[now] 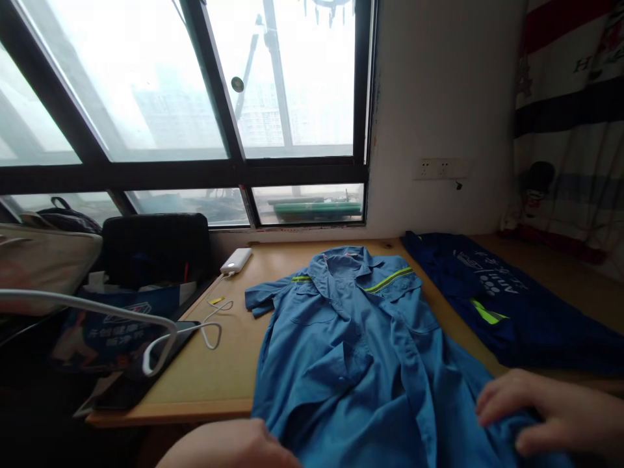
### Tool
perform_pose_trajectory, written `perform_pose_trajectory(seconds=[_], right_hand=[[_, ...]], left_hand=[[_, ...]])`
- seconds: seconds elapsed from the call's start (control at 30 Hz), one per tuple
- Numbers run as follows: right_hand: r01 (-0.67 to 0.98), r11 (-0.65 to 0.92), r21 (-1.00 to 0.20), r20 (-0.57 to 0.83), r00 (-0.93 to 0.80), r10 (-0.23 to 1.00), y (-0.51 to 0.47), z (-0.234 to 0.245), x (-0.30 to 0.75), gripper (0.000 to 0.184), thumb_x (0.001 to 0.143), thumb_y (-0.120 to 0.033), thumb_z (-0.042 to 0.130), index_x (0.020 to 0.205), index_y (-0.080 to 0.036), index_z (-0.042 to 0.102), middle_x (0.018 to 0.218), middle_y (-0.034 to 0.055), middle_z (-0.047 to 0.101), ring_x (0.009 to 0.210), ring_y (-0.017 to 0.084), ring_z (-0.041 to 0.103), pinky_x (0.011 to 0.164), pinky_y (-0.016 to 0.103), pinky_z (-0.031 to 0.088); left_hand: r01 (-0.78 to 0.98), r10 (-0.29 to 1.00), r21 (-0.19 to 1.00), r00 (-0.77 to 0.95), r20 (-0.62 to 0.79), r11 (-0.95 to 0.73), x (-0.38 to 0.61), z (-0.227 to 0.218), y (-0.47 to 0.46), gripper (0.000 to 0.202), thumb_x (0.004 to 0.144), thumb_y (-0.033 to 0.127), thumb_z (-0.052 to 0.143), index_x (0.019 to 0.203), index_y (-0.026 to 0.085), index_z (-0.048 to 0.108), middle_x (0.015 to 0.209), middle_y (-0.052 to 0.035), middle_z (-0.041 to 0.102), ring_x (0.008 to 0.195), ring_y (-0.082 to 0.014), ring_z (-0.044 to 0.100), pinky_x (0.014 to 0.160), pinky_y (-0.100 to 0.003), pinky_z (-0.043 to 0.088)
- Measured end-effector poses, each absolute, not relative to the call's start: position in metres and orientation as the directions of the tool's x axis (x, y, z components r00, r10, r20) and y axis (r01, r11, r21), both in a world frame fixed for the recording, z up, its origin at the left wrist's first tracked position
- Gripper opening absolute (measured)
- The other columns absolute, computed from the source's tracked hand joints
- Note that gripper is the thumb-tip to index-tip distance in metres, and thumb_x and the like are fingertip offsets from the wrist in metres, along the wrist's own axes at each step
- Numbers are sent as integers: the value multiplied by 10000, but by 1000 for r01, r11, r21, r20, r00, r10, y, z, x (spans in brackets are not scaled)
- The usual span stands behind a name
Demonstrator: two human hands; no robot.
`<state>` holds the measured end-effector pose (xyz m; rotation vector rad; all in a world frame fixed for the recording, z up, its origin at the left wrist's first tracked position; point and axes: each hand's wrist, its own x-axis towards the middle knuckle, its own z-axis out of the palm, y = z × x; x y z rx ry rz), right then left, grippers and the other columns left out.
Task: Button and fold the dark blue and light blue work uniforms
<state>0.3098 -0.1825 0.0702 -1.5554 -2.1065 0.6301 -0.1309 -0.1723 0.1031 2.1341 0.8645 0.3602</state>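
Note:
A light blue short-sleeved work shirt [361, 351] with yellow-green reflective strips lies front up on the wooden table, its collar toward the window. Its front is unfastened in part, and folds run down the middle. At the bottom edge, my left hand [234, 445] is beside the shirt's lower left side; its fingers are mostly out of the picture. My right hand [546, 409] rests over the cloth at the lower right, thumb and fingers apart. The shirt's lower end is cut off by the frame.
A folded dark blue garment [487, 292] with white print lies at the right. On the table's left side are a white power bank [236, 260], its white cable [212, 325] and a dark flat device [141, 377]. Bags and a black chair [156, 240] stand left of the table [205, 383].

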Motion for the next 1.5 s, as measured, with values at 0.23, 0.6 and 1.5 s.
perform_pose_trajectory(seconds=[0.23,0.6,1.5], right_hand=[[431,126,-893,-12,-303,953,-41,45,259,396,761,-426,462,985,-143,625,970,87,635,892,213,578,771,327,463],[715,130,-687,218,32,975,103,-27,155,291,817,-216,396,1008,-174,611,1084,71,587,1064,190,464,902,295,330],[449,24,-893,16,-21,1000,134,-25,181,344,774,-283,365,963,-135,610,770,48,660,767,181,602,716,286,449]], left_hand=[[932,984,350,144,-103,-99,-62,54,-34,403,799,435,397,676,129,628,577,-95,603,632,-224,596,693,-353,438],[669,842,513,399,363,-538,27,-30,110,400,775,117,380,1154,174,495,1233,-64,478,1151,-162,408,1007,-304,283],[885,960,391,183,214,-255,18,-38,150,375,766,335,466,1135,340,531,1098,-46,492,957,-222,465,798,-323,387]])
